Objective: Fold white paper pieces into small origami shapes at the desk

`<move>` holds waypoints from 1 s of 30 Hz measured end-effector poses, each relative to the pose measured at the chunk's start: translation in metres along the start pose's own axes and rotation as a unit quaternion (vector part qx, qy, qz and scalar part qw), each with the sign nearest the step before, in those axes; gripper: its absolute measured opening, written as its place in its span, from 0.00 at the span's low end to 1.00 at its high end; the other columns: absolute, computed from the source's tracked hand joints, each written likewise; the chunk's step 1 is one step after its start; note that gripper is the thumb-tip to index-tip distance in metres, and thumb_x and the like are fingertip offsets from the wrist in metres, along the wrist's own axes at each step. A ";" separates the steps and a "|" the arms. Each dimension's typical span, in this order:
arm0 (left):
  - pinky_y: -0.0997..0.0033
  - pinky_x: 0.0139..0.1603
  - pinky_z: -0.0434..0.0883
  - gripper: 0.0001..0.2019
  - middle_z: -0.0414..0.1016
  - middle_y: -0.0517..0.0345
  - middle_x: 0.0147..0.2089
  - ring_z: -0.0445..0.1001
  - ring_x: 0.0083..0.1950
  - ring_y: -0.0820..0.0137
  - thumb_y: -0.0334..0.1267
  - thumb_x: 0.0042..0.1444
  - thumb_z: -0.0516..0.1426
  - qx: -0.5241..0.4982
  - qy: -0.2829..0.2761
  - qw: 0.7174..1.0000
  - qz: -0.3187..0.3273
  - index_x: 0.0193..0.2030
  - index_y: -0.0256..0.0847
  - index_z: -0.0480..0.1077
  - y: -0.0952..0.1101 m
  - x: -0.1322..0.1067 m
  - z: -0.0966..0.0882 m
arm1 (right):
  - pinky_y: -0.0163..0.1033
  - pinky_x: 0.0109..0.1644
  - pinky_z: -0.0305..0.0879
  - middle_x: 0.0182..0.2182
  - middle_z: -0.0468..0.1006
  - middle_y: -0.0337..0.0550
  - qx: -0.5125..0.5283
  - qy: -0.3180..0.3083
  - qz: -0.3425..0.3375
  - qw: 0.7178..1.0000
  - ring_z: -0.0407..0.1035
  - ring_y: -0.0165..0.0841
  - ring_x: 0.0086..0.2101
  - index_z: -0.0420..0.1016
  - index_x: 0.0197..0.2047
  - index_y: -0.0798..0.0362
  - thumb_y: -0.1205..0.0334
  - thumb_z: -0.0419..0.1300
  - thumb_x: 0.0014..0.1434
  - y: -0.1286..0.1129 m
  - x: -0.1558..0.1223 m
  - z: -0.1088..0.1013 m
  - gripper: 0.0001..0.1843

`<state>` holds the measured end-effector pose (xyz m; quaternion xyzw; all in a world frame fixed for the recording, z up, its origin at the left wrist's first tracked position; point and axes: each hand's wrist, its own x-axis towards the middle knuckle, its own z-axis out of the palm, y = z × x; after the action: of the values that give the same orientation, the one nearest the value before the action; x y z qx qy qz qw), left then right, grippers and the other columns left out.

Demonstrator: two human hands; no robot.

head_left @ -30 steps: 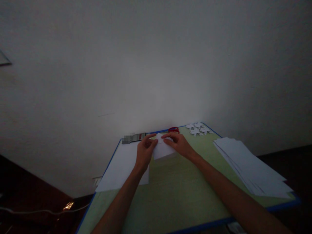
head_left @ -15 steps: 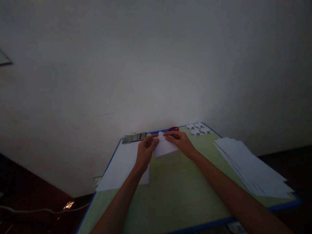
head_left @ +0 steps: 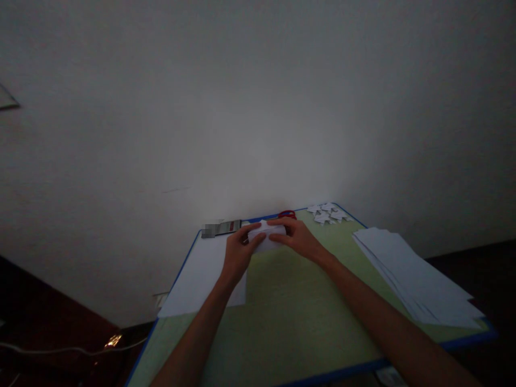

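Observation:
Both my hands hold a small folded piece of white paper (head_left: 267, 240) at the far middle of a green table (head_left: 290, 322) with a blue rim. My left hand (head_left: 237, 252) pinches its left end with thumb and fingers. My right hand (head_left: 297, 237) grips its right end, fingers curled over the top fold. The paper is now folded into a narrow band between the two hands. A red ring-shaped thing (head_left: 287, 214), maybe scissor handles, lies just behind my right hand.
A white sheet (head_left: 201, 277) lies at the left under my left wrist. A fanned stack of white sheets (head_left: 415, 279) covers the right side. Several small folded paper shapes (head_left: 327, 213) sit at the far right corner. A dark flat item (head_left: 226, 227) lies by the wall.
The paper's near flap has been folded up and away from me, so the piece went from a wide pointed shape to a narrow band. Both hands shifted slightly toward the wall.

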<state>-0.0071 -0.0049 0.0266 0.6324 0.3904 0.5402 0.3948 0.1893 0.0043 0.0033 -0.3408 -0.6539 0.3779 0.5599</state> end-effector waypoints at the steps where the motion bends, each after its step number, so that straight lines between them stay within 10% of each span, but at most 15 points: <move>1: 0.68 0.39 0.77 0.18 0.86 0.51 0.42 0.82 0.39 0.64 0.45 0.49 0.71 0.006 0.001 1.000 0.002 0.46 0.41 0.82 0.000 0.000 0.000 | 0.48 0.54 0.73 0.49 0.83 0.48 -0.012 0.006 -0.009 1.000 0.76 0.40 0.48 0.84 0.52 0.48 0.59 0.73 0.52 0.000 0.000 0.000 0.22; 9: 0.70 0.32 0.72 0.14 0.82 0.54 0.37 0.77 0.33 0.68 0.49 0.54 0.68 0.066 0.001 0.997 0.044 0.41 0.42 0.84 -0.007 0.002 -0.003 | 0.42 0.48 0.71 0.44 0.72 0.45 -0.198 0.037 -0.126 0.971 0.72 0.36 0.45 0.86 0.46 0.46 0.58 0.69 0.62 0.001 0.000 -0.003 0.09; 17: 0.70 0.34 0.68 0.08 0.78 0.57 0.34 0.74 0.36 0.68 0.46 0.56 0.67 0.124 -0.001 0.985 0.122 0.34 0.44 0.84 -0.009 0.006 -0.008 | 0.40 0.44 0.70 0.35 0.83 0.43 -0.213 0.004 -0.158 0.964 0.74 0.35 0.37 0.86 0.41 0.50 0.56 0.67 0.65 0.004 0.003 -0.006 0.08; 23: 0.64 0.44 0.70 0.06 0.81 0.53 0.36 0.75 0.39 0.65 0.41 0.56 0.67 0.192 -0.014 0.961 0.196 0.38 0.45 0.85 -0.009 0.003 -0.005 | 0.48 0.55 0.66 0.39 0.82 0.46 -0.244 -0.020 -0.164 0.956 0.72 0.39 0.43 0.87 0.42 0.45 0.61 0.67 0.64 0.006 0.002 -0.012 0.06; 30: 0.66 0.39 0.72 0.13 0.84 0.52 0.37 0.75 0.35 0.66 0.48 0.55 0.66 0.132 0.009 0.990 0.052 0.41 0.42 0.84 -0.011 0.002 -0.004 | 0.46 0.51 0.68 0.44 0.84 0.48 -0.211 -0.003 -0.085 0.974 0.74 0.39 0.43 0.85 0.50 0.48 0.58 0.64 0.65 -0.002 0.002 -0.013 0.13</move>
<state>-0.0113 0.0017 0.0181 0.6932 0.4286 0.5094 0.2760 0.2019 0.0063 0.0072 -0.3933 -0.7471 0.1830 0.5036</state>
